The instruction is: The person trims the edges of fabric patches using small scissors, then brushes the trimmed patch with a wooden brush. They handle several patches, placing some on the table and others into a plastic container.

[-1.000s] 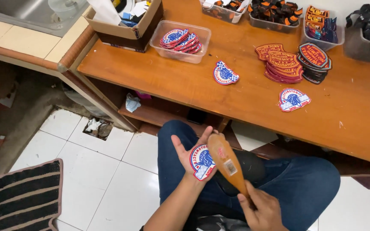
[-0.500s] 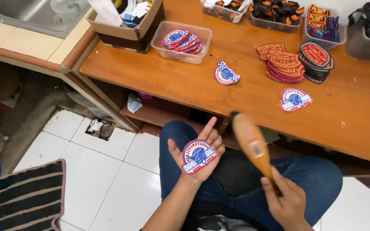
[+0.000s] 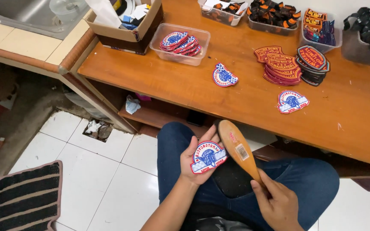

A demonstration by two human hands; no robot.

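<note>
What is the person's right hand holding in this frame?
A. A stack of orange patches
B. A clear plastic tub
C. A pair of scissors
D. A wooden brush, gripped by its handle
D. The right hand grips the handle of a wooden brush, whose head lies against the edge of the blue, red and white embroidered patch resting on the open left hand.

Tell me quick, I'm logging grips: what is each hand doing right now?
Left hand: open, palm up, an embroidered patch lying on it.
Right hand: closed around the handle of a wooden brush.
</note>
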